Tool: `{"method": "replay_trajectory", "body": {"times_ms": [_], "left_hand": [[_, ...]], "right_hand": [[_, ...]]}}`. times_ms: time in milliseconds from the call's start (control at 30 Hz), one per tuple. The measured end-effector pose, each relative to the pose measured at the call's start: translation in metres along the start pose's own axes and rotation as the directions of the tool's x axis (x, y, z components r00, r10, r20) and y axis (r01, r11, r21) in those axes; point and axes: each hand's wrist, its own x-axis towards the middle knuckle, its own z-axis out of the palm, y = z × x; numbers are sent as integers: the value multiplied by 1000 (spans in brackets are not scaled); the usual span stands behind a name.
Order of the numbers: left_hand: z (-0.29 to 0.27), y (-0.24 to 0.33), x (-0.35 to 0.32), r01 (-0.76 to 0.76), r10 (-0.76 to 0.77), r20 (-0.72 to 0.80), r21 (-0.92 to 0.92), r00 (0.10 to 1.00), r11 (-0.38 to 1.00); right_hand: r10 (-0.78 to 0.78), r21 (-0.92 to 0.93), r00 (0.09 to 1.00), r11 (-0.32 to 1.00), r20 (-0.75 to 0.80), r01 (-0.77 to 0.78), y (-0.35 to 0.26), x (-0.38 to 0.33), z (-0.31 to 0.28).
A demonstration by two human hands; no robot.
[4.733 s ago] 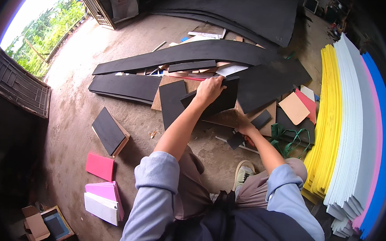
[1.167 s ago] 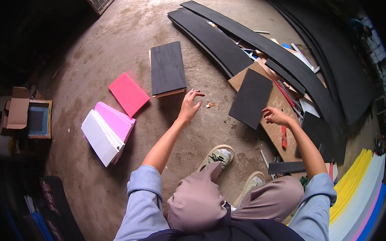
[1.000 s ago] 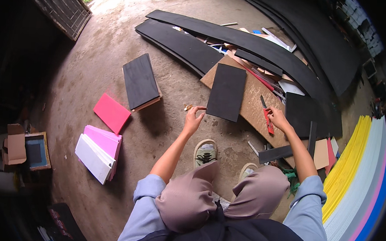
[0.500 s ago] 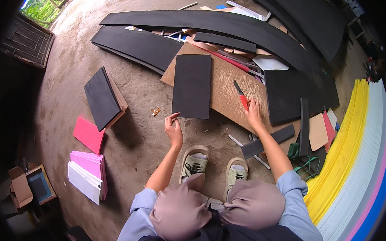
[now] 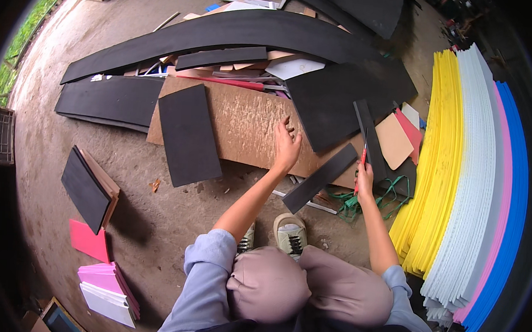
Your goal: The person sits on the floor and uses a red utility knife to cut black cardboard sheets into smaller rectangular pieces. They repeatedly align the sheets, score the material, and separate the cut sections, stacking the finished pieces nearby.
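My right hand (image 5: 366,178) is closed round a utility knife (image 5: 364,155) with a red handle, its blade pointing away from me, beside a narrow black strip (image 5: 374,139). Over the worn brown board (image 5: 237,131) hovers my left hand (image 5: 288,148), empty, with its fingers apart and slightly curled. A black rectangular sheet (image 5: 190,136) lies partly on that board's left end and juts past its near edge. Between my hands rests another short black strip (image 5: 320,178). A large black sheet (image 5: 349,104) lies just beyond them.
Tall stacks of yellow sheets (image 5: 433,170), pale sheets (image 5: 469,178) and blue sheets (image 5: 506,223) stand at right. At left are a black-topped pile (image 5: 85,188), a red sheet (image 5: 89,241) and pink sheets (image 5: 105,281). Green straps (image 5: 392,195) lie near my right hand. Long black sheets (image 5: 225,32) cover scraps behind.
My view has swung right. My left hand has left the black sheet's near edge and moved over the brown board. The right hand has carried the knife rightward, off the board, to the black strips.
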Motion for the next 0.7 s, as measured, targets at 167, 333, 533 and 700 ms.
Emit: {"method": "replay_trajectory", "body": {"times_ms": [167,333,533,700], "left_hand": [[61,-28,8,114,-101,-222,47,970,992],[77,-30,32,119,-118,-125,-2,985,993],[96,54,75,93,-176,-68,-639,982,764],[77,125,84,165,-252,18,-798,968,580]], "right_hand": [[109,134,994,985,-3,-107,29,-8,-30],[140,206,990,969,4,-138,42,-16,-38],[123,317,992,942,-19,-111,37,-21,-58],[73,503,997,863,-28,-49,14,-24,-68]]}}
